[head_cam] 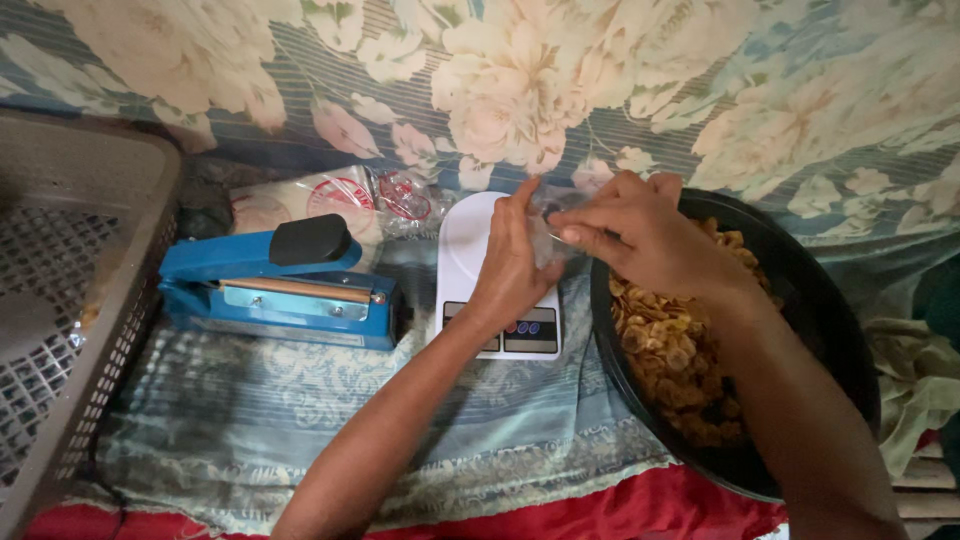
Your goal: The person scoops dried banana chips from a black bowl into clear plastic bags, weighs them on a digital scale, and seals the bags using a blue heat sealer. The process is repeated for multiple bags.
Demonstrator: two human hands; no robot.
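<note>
Both hands are up over the white kitchen scale (478, 262), working a small clear plastic bag (548, 235) between them. What could go wrong from here? The film is thin and slippery, so the bag's mouth could collapse shut or slide out of the pinch. It hangs right at the edge of the black basin (820, 310), heaped with golden fried chips (675, 355), so a tilt could send chips onto the patterned cloth (300, 410) rather than the scale. A forearm brushing the basin's rim could nudge it too (it sits close against the scale's right side).

Now the hands. The left hand (510, 265) is nearly closed, fingers straight and bunched, pinching the bag's left edge just above the scale's platform. The right hand (640, 235) is curled over, thumb and fingers gripping the bag from the other side, wrist lying across the basin's rim. Whether the bag holds anything I cannot tell; it is too crumpled.

Off to the left, untouched, sits the blue impulse sealer (275, 285), with a stack of printed clear bags (330, 200) behind it and a grey plastic basket (70, 300) at the far edge.
</note>
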